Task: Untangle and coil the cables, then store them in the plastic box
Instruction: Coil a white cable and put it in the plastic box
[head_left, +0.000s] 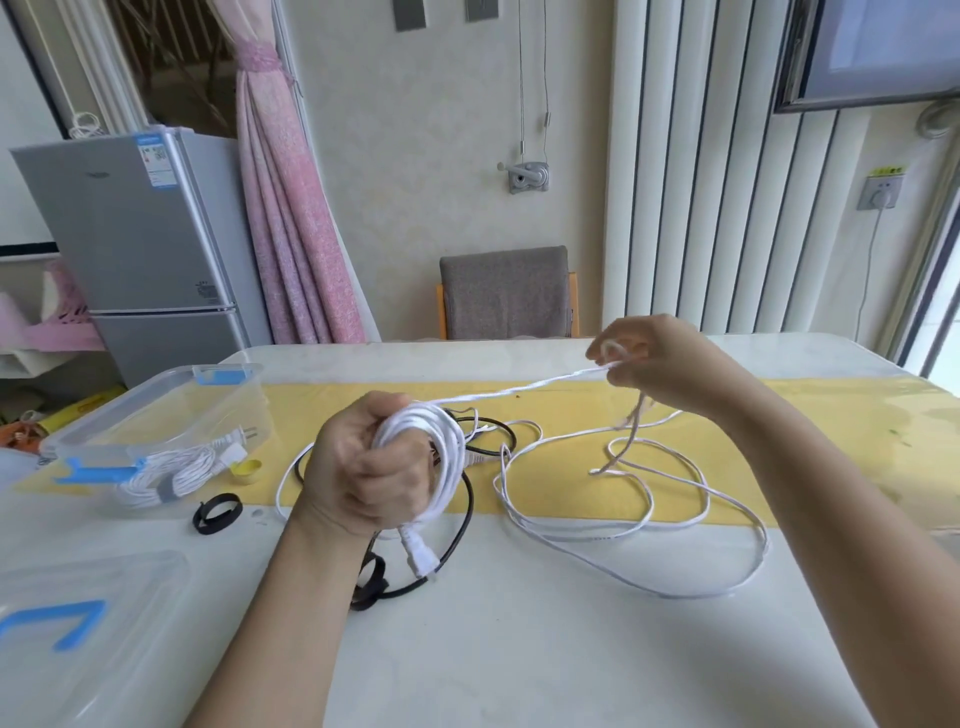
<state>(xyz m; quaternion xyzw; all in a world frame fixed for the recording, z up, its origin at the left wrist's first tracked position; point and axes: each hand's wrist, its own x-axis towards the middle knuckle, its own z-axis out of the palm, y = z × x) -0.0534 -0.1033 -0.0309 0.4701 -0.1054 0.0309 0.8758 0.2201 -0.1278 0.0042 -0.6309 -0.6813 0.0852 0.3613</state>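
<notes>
— Closest to the camera, lower left?
— Clear lid (78, 613) with a blue latch, flat on the table (519, 649).
— White cable?
— Left hand (363, 473) has its fingers curled round the coil (441, 441), plug (422, 558) dangling beneath. Right hand (665, 364), raised, pinches the strand. Loose loops (649, 525) sprawl rightward, well short of the table's edges.
— Plastic box (130, 415)?
— Left, open, one bundled cable (171, 473) inside. Fridge sticker (154, 156): unreadable.

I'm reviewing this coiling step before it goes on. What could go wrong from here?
The white cable lies in crossing loops on the table; pulling with the right hand could tighten them into a knot. The black cable lies beneath the white coil held in the left hand, so it may get dragged or wound in.
</notes>
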